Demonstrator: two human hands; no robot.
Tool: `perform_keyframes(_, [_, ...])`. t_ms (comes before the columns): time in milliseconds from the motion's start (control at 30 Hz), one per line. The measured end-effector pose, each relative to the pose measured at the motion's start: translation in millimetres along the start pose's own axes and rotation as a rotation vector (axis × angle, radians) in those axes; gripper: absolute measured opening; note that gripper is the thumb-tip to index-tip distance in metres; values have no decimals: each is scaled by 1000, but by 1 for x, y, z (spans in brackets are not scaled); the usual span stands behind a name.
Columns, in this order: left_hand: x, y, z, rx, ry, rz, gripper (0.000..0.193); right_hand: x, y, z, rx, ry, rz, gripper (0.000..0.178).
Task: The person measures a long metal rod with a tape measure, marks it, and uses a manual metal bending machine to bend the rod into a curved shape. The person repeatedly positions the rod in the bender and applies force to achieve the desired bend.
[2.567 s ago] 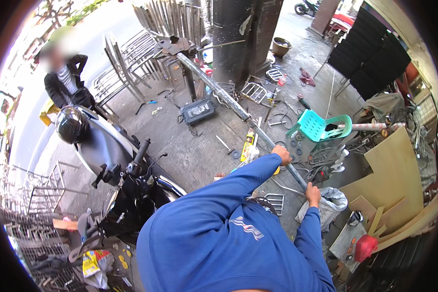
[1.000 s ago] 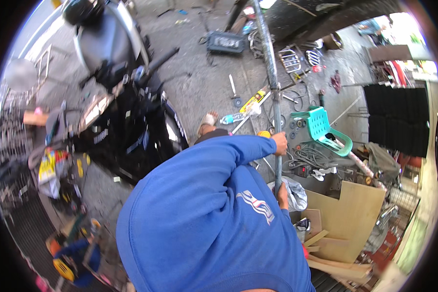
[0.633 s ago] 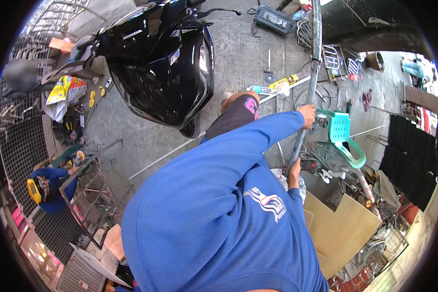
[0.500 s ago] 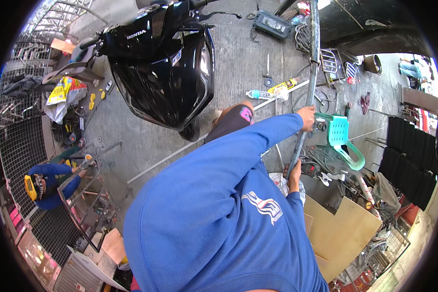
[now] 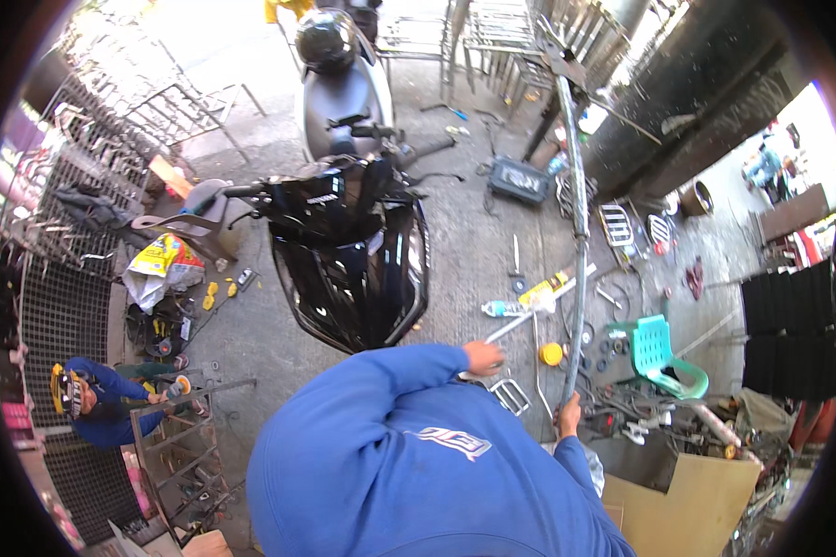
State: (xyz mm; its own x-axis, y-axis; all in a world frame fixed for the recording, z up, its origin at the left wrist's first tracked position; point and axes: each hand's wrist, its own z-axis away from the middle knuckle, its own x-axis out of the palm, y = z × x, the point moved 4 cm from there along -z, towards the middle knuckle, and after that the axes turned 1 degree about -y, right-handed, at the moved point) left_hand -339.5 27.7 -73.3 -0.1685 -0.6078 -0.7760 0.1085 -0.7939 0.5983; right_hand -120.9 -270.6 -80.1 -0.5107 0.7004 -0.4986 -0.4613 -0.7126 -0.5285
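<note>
A long grey metal pipe [image 5: 580, 218] stretches up from my right hand [image 5: 568, 416] toward a dark bracket at its far end. The fingers of my right hand are wrapped round its near end. My left hand [image 5: 485, 357] is away from the pipe, in front of my chest. Below it a thin pale rod [image 5: 513, 327] runs along the floor; whether the hand touches it I cannot tell, since its fingers are mostly hidden. Close to the pipe, on its left, are a round yellow lid or can [image 5: 551, 354] and a small metal rack [image 5: 509, 396].
A black motorcycle [image 5: 353, 251] stands ahead on the left. At the far left another person [image 5: 111, 408] works at a metal frame [image 5: 176, 446]. A green plastic chair [image 5: 655, 348], cables and cut boards [image 5: 692, 501] lie to the right. A dark toolbox [image 5: 518, 179] sits farther off.
My left hand has let go of the pipe and moved left. My right hand still grips the pipe. The view has tilted up, showing the pipe's far end and a seat with a helmet.
</note>
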Motion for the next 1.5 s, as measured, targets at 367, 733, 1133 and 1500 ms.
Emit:
perform_keyframes(367, [116,-115,383,-797,-650,134,53,-6,33,-81,-126,238,367,79])
perform_keyframes(733, [128,-110,212,-1006,-422,499,44,-25,-11,-144,-329,-17,603,71])
perform_keyframes(1133, [-122,-118,-19,-900,445,205,43,-2,-156,-115,-558,-62,471,59])
perform_keyframes(1500, [-336,-200,-41,-870,1666,1546,101,86,-420,-77,-1299,272,113,25])
